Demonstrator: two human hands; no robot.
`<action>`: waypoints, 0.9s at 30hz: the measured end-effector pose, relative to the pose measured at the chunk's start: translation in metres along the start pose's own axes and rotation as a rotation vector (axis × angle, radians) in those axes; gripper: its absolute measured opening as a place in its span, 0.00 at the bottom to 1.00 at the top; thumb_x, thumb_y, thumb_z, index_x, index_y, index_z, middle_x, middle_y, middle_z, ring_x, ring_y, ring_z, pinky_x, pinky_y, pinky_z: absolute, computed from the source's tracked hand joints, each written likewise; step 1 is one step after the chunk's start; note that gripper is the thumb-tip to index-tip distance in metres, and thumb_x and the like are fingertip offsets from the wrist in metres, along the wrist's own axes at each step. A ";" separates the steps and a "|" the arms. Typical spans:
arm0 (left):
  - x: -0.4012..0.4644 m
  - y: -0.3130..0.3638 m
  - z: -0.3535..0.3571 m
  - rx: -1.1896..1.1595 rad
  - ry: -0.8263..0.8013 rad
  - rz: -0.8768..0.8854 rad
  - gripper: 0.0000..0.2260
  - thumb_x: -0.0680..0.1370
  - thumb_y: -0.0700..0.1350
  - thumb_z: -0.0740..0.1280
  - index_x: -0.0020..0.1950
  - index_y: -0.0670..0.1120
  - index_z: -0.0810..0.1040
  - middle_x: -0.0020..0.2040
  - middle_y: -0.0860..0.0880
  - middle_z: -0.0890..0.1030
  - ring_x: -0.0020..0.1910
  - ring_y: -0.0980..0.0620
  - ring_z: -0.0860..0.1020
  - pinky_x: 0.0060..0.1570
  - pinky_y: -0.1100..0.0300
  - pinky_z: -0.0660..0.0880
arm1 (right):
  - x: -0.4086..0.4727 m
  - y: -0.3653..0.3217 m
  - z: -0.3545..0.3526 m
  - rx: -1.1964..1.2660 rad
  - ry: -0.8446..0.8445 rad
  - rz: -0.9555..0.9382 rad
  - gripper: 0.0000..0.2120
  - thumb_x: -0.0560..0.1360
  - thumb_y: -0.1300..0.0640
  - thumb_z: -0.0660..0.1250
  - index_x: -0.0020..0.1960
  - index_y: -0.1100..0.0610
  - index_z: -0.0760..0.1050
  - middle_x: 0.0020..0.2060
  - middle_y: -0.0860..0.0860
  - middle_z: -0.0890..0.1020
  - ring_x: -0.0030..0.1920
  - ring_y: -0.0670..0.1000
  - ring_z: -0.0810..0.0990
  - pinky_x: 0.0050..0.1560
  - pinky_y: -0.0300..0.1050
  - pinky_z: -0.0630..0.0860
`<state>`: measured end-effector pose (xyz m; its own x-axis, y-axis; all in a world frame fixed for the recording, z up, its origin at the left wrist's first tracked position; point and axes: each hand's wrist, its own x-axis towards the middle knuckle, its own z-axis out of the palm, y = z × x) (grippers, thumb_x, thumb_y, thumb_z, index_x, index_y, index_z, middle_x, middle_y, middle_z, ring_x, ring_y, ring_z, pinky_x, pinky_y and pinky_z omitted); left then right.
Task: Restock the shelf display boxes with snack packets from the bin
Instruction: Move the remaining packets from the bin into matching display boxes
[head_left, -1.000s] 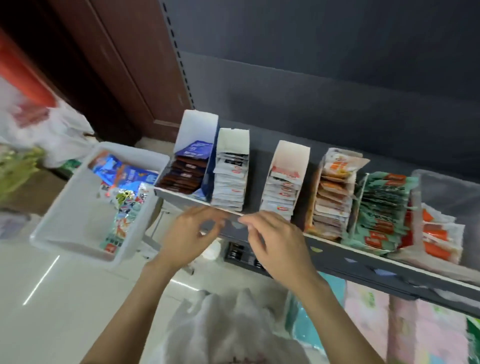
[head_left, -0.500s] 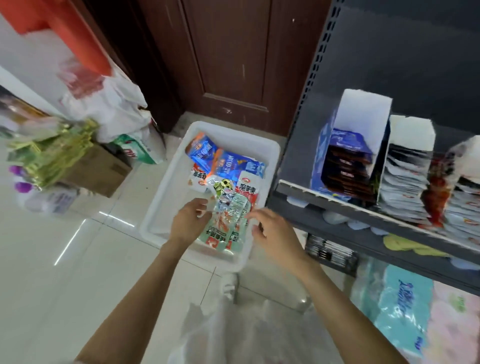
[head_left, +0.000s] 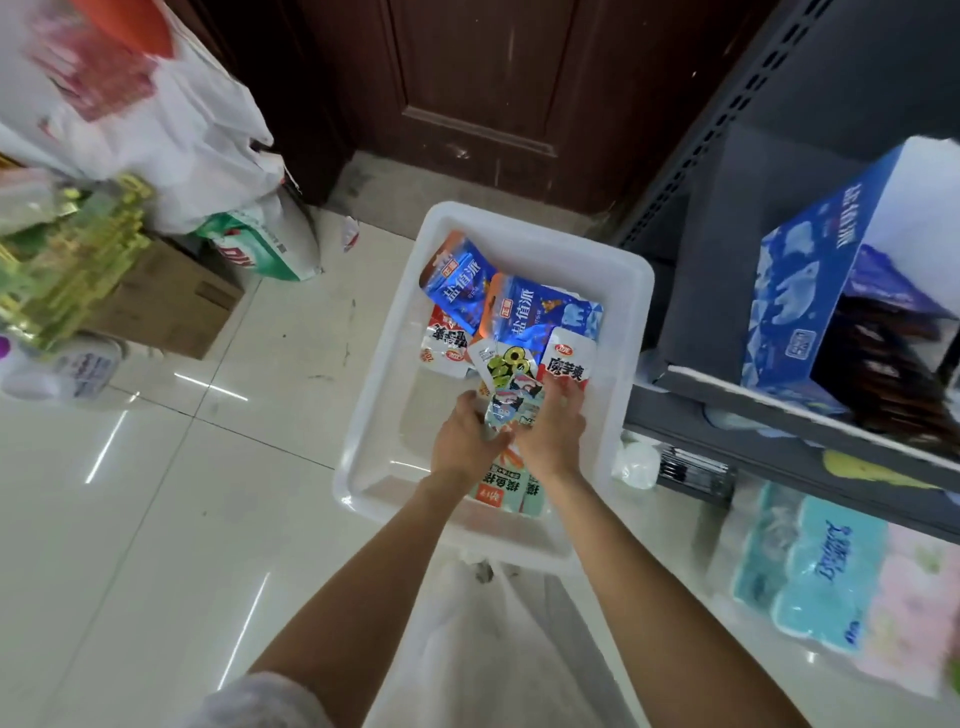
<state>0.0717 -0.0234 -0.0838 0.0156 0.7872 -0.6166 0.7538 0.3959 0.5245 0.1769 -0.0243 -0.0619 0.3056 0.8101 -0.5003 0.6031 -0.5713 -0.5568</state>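
While both forearms reach forward and down from the bottom of the view, converging over the white bin (head_left: 613, 332) on the tiled floor (head_left: 171, 493), the two hands meet close together over its middle. The left hand (head_left: 462, 441) is turned palm inward, fingers curled around the left edge of a small pale packet (head_left: 511, 410) printed with cartoon figures. The right hand (head_left: 553, 434) mirrors it, knuckles up, fingers folded over the packet's right edge, so the packet is pinched between both hands and stands tilted just above the other packets. Under the wrists lies a mint-green packet (head_left: 511, 491) with an orange corner, resting near the bin's near wall. Further in lie two blue snack bags (head_left: 524, 312), overlapping, and two white and red packets (head_left: 569, 364), one on each side of a yellow and black packet (head_left: 506, 364). The bin's left part is bare.

To the right, the grey shelf (head_left: 779, 415) carries a blue display box (head_left: 795, 306) with dark brown packets (head_left: 883, 364) inside. Beneath it sit wrapped tissue packs (head_left: 810, 566). At the left, a cardboard box (head_left: 171, 296) and white plastic bags (head_left: 171, 130) stand near a dark wooden door (head_left: 483, 93).
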 end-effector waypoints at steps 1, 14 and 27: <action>0.001 0.002 0.000 -0.018 -0.027 -0.023 0.28 0.76 0.48 0.69 0.70 0.41 0.60 0.60 0.40 0.78 0.57 0.39 0.77 0.54 0.51 0.71 | -0.001 0.001 0.004 -0.002 0.022 0.003 0.32 0.72 0.65 0.69 0.72 0.54 0.60 0.71 0.55 0.60 0.68 0.59 0.63 0.67 0.52 0.66; -0.010 -0.027 -0.039 -0.602 -0.029 -0.037 0.08 0.76 0.47 0.70 0.54 0.48 0.78 0.50 0.49 0.84 0.50 0.47 0.83 0.52 0.51 0.78 | -0.007 -0.007 -0.017 0.648 -0.075 0.114 0.19 0.75 0.61 0.68 0.64 0.58 0.68 0.53 0.48 0.78 0.50 0.44 0.78 0.43 0.35 0.73; -0.081 0.054 -0.065 -1.010 -0.043 0.158 0.12 0.76 0.38 0.68 0.58 0.39 0.76 0.53 0.43 0.84 0.49 0.45 0.83 0.48 0.50 0.80 | -0.093 0.005 -0.104 0.740 -0.025 -0.089 0.10 0.76 0.57 0.66 0.58 0.53 0.73 0.48 0.43 0.82 0.48 0.46 0.83 0.41 0.41 0.80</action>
<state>0.0683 -0.0348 0.0328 0.1052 0.8553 -0.5074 -0.1648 0.5182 0.8393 0.2280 -0.0887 0.0505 0.2562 0.8594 -0.4425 -0.0317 -0.4500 -0.8925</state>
